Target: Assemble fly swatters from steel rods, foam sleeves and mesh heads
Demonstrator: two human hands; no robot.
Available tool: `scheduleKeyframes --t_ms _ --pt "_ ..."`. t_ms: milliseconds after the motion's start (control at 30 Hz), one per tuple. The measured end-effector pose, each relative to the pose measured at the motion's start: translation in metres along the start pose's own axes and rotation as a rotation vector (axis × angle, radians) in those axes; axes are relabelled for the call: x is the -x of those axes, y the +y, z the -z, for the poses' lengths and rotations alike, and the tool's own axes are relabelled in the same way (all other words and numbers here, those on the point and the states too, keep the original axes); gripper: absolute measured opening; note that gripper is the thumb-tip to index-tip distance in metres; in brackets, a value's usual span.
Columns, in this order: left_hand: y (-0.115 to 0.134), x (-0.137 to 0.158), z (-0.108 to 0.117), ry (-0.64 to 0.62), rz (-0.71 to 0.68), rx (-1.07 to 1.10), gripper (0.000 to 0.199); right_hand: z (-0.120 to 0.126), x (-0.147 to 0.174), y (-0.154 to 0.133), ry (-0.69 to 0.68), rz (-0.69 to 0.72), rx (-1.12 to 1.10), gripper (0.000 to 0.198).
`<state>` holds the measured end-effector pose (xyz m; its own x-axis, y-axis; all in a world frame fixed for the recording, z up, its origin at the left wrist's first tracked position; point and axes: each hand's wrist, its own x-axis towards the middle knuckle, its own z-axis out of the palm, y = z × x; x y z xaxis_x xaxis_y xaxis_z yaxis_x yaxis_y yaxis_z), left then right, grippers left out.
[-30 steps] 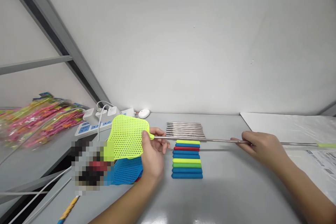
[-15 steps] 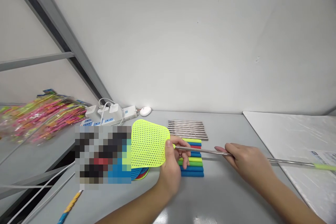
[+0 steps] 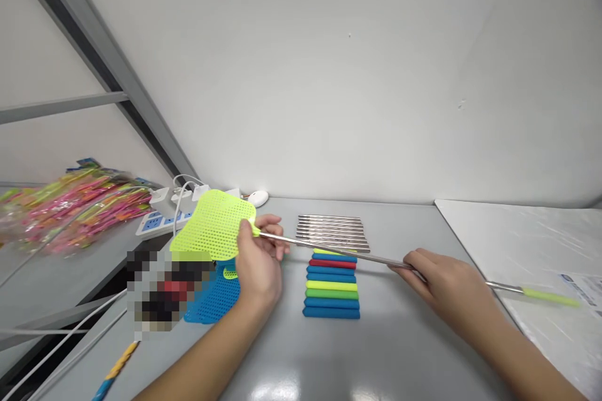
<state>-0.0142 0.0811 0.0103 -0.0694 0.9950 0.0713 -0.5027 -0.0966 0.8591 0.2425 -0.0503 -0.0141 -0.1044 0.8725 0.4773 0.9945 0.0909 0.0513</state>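
A yellow-green fly swatter (image 3: 214, 225) with a long metal rod slants across in front of me, its head up at the left and its green handle at the far right. My left hand (image 3: 258, 266) pinches the base of the head, thumb on top. My right hand (image 3: 444, 282) is closed round the rod nearer the handle. Under the rod lies a row of coloured handle tubes (image 3: 332, 294), blue, green, yellow and red. Thin metal rods (image 3: 332, 232) lie side by side behind them. Blue swatter heads (image 3: 214, 297) lie left of my left forearm, partly hidden.
A power strip (image 3: 153, 223) with white plugs and cords stands at the back left, beside a white oval object (image 3: 258, 198). Bagged pink and yellow items (image 3: 79, 210) lie at the far left. A white wrapped sheet (image 3: 531, 238) covers the right side. Part of the left is pixelated.
My left hand has moved left and up with the swatter head. The handle end has come left, and more rod shows between my hands. My right hand has stayed nearly in place.
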Motion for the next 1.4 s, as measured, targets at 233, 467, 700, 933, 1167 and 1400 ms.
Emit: scheduleKeyframes --t_ms 233,467,700,933,1167,1400 --pt "0.015 -0.021 0.002 0.057 -0.084 0.056 0.047 -0.001 0.001 0.017 -0.091 0.029 -0.128 0.031" --pt "0.008 -0.013 0.004 -0.032 -0.133 0.057 0.047 -0.002 0.007 0.018 -0.042 0.093 -0.035 0.032" --pt "-0.010 0.006 0.001 -0.143 -0.045 0.029 0.048 -0.003 0.007 0.006 -0.001 0.146 0.025 0.034" --pt "-0.031 0.045 -0.008 -0.344 0.087 -0.010 0.049 -0.004 0.006 -0.034 0.067 0.137 0.029 0.041" --pt "-0.029 0.034 -0.005 -0.317 0.100 -0.057 0.050 -0.006 0.006 -0.037 -0.022 0.061 -0.079 0.038" --pt "-0.002 -0.008 0.004 0.025 -0.051 0.008 0.048 -0.005 0.006 -0.013 -0.078 -0.033 -0.076 0.038"
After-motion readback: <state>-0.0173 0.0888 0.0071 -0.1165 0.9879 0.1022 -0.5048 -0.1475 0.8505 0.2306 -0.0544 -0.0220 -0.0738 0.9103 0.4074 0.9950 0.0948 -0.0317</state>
